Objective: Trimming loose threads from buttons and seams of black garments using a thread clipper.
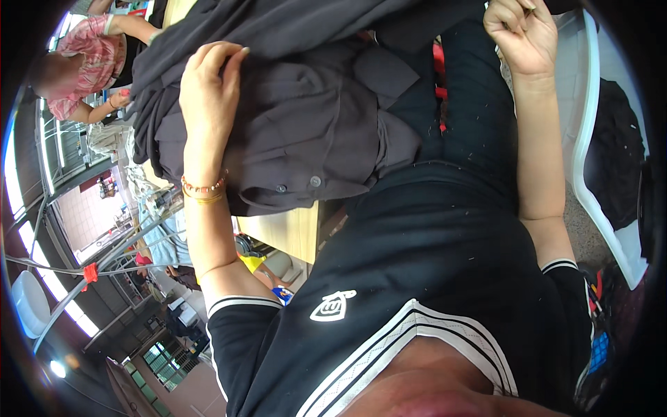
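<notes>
Two hands of mine are up in view. My left hand [208, 83] rests on a dark garment [306, 118], fingers curled and pinching a fold of its cloth. That garment, with two small buttons [315, 181] near its hem, lies heaped on a wooden table [288, 233], hanging over the table's near edge. My right hand [524, 35] is raised apart from it, fingers loosely curled; whether it holds anything, I cannot tell.
</notes>
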The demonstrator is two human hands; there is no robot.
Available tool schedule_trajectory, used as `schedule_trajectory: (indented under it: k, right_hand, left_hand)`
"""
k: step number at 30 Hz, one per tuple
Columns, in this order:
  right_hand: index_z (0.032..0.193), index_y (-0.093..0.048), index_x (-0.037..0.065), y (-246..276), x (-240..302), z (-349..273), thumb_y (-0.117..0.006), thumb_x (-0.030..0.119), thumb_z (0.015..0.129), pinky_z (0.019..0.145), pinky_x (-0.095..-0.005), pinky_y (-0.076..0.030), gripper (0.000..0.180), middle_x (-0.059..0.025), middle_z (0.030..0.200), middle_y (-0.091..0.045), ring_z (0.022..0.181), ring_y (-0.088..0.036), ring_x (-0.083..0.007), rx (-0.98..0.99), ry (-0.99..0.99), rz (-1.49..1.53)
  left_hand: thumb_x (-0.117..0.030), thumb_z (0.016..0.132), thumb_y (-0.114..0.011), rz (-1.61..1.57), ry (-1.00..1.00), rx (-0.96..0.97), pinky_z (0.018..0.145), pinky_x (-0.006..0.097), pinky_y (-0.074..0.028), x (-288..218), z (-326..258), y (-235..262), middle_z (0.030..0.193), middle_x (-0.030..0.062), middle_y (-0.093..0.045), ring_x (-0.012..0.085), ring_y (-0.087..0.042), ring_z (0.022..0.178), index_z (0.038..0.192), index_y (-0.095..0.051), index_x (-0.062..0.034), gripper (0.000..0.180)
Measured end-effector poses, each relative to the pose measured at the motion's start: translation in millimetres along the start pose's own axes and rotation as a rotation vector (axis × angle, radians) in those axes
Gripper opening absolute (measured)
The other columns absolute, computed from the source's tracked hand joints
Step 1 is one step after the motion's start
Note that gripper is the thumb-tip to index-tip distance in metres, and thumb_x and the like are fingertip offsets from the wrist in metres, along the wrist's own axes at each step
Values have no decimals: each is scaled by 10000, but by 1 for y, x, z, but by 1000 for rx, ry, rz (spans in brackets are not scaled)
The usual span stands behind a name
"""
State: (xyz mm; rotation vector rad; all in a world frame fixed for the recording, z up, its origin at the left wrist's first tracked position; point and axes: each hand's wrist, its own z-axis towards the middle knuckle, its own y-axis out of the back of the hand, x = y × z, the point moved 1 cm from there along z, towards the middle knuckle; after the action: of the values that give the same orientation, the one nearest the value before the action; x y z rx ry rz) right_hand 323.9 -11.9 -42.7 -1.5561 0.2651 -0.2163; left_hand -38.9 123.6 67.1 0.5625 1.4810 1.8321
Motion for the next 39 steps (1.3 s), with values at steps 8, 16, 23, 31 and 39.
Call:
schedule_trajectory:
  k: [8,16,23,31,39]
  right_hand:
    - [707,-507,71,-30,-17,-9,-486,318,1030,411,-227,-240,407,22,615,-423,457,-294,-80,191,-94,-9]
    - [1009,-587,20,-18,-37,1,-551,140,989,476,-221,-240,127,23,680,-398,545,-296,-74,340,-346,51]
    - [769,-568,91,-66,-63,-33,-530,241,1011,434,-191,-232,287,78,550,-437,479,-300,-40,452,-284,-94]
    - [791,-609,96,-74,2,-46,-652,231,897,477,-207,-249,177,34,562,-467,459,-312,-70,426,-51,-111]
    - [769,-570,112,-68,-32,-41,-526,350,996,436,-183,-228,332,108,534,-402,441,-283,-36,535,-304,-153]
  left_hand:
    - [-223,876,-669,298,-134,56,872,407,-496,20,13,-15,1065,65,-684,267,-637,1037,1017,-666,-93,191]
    - [-233,910,-667,-132,21,-41,936,393,-479,54,27,-9,1131,196,-629,349,-604,1096,1137,-585,-13,326]
    - [-227,822,-747,27,-98,96,1050,381,-434,27,65,-38,1395,172,-503,349,-499,1289,1367,-499,-98,612]
    - [-4,877,-600,-606,127,171,933,246,-445,85,55,25,1057,16,-674,106,-601,1023,1190,-647,25,318]
    - [-163,714,-718,-648,274,-282,924,297,-455,120,-61,188,1050,101,-666,194,-627,925,1124,-635,81,484]
